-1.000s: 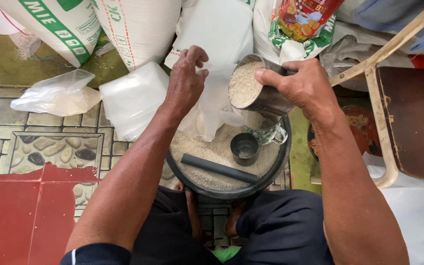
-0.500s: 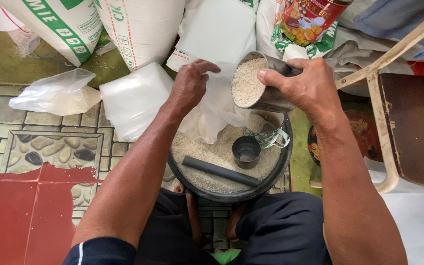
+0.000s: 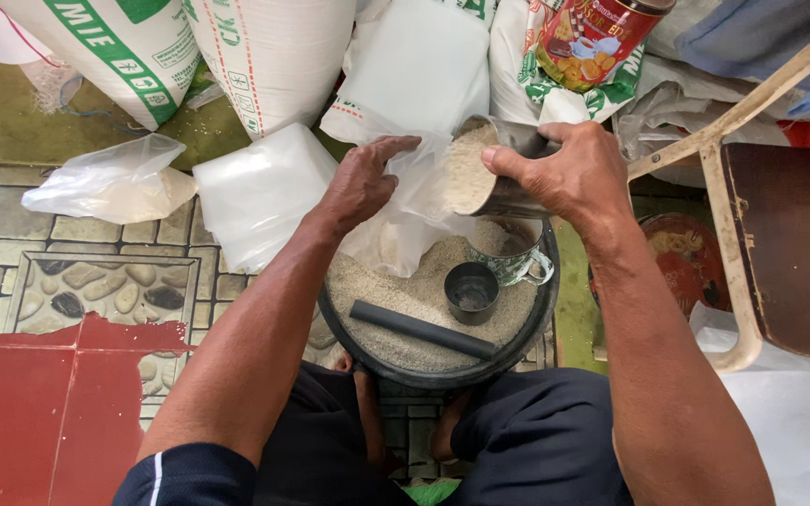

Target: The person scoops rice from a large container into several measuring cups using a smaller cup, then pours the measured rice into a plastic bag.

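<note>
My right hand grips a metal can full of rice, tipped toward a clear plastic bag. My left hand holds the mouth of that bag open above a round black basin of rice. In the basin lie a small dark cup, a dark stick and a patterned mug under the can.
Large white sacks stand behind the basin. A stack of clear bags and a filled bag lie on the tiled floor at left. A red tin sits at the back, a wooden chair at right.
The right hand has tilted the can further toward the bag. The left hand has shifted its hold on the bag's mouth.
</note>
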